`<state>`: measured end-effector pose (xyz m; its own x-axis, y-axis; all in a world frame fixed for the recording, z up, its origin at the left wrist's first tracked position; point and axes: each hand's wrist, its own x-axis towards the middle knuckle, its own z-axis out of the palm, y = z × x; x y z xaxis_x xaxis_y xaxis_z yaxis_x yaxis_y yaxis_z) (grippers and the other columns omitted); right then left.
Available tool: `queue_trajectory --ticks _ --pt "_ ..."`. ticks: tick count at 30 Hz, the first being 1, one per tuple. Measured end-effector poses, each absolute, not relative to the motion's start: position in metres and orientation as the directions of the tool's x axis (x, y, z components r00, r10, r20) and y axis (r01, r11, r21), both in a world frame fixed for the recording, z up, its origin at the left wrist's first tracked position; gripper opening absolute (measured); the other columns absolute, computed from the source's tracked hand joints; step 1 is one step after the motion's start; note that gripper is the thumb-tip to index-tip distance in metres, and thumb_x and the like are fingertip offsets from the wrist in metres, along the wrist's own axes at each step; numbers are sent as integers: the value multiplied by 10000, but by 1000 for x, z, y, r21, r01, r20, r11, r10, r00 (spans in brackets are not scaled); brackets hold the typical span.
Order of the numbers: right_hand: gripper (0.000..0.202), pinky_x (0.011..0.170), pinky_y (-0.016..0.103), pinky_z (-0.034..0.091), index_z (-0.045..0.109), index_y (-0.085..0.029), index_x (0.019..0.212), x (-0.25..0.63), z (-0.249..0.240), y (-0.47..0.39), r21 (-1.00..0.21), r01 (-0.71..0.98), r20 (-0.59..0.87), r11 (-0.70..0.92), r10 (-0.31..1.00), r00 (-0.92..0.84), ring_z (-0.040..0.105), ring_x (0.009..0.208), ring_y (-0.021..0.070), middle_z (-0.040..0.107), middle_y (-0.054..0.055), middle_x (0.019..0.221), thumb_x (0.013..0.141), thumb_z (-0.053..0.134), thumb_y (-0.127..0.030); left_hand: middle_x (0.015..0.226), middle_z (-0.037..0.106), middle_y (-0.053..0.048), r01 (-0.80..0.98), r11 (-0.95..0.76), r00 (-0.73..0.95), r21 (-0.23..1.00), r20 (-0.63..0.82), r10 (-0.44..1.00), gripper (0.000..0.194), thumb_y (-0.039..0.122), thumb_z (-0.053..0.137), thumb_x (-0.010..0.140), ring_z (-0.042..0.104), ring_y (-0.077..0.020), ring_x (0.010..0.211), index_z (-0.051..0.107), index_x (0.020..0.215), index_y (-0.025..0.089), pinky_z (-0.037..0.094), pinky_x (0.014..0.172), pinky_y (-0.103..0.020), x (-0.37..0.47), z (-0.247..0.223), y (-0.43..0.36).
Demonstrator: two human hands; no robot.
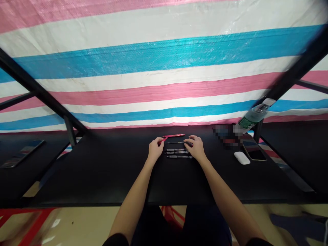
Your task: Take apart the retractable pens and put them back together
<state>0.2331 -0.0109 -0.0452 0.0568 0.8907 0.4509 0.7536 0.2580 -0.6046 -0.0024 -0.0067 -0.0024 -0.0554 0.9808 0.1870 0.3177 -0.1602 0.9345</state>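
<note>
My left hand (155, 150) is closed at the fingertips on a red pen part (162, 140). Opposite it, my right hand (196, 147) pinches a dark pen barrel (189, 144). A thin pen refill (174, 142) lies in line between the two hands; whether it is joined to either part I cannot tell. Just beyond is a red pen (174, 135), lying flat. Nearer to me, black clear-barrelled pens (176, 151) lie side by side, with another black pen (179, 157) in front of them.
On the right of the black table (107, 171) are a white earbud case (242, 158), a phone (255, 152), a tilted water bottle (252, 118) and a blurred-out patch. Black metal posts (48, 99) flank the table. A striped sheet (164, 78) hangs behind.
</note>
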Motion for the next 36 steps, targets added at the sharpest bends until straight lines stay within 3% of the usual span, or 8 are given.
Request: queue_trajectory --ticks 5,14,19,23,30,33,36 --pt "168 933 511 400 759 -277 904 235 -46 -8 -575 767 435 285 900 -8 473 1146 338 600 113 1148 801 626 -268 827 712 -52 416 -189 1 889 208 978 131 130 663 748 615 -234 805 716 806 235 447 842 -332 1 1 -10" --pt "102 908 499 401 752 -261 799 234 -44 -8 -558 786 405 267 914 -23 491 1118 336 620 109 1136 786 652 -245 820 716 -60 378 -183 9 907 194 981 117 138 683 739 650 -246 831 721 799 231 445 821 -323 0 -2 -9" --pt "120 909 483 408 733 -237 751 233 -44 -8 -531 788 438 311 897 -58 498 1110 323 620 114 1126 805 626 -244 903 734 -61 530 -216 73 820 210 975 134 185 590 820 672 -246 875 699 890 222 460 803 -330 -1 -5 -7" --pt "137 931 478 410 714 -222 763 232 -40 -10 -532 755 476 384 873 -109 513 1102 308 636 114 1098 832 597 -243 898 741 -55 554 -235 93 799 221 971 157 225 525 868 680 -231 862 672 923 216 468 784 -321 -1 -5 -7" --pt "167 934 446 432 686 -225 766 233 -26 -14 -651 617 517 443 853 -68 563 1029 272 668 100 1019 858 581 -317 890 717 -56 358 -215 -105 909 268 958 163 279 489 904 642 -186 811 623 959 203 449 759 -291 0 -1 -6" --pt "188 901 424 450 676 -216 776 235 -21 -15 -739 533 493 412 870 12 593 963 256 681 91 968 849 587 -365 795 666 -39 219 -174 -180 960 215 960 170 331 517 892 601 -160 730 609 936 195 438 672 -265 -2 -2 -3" --pt "241 847 394 468 669 -205 787 236 -17 -15 -846 407 411 344 907 89 617 863 233 686 70 872 833 598 -431 754 621 -35 66 -111 -132 992 119 984 236 394 535 878 568 -144 663 618 930 179 405 557 -241 -1 -4 -1"
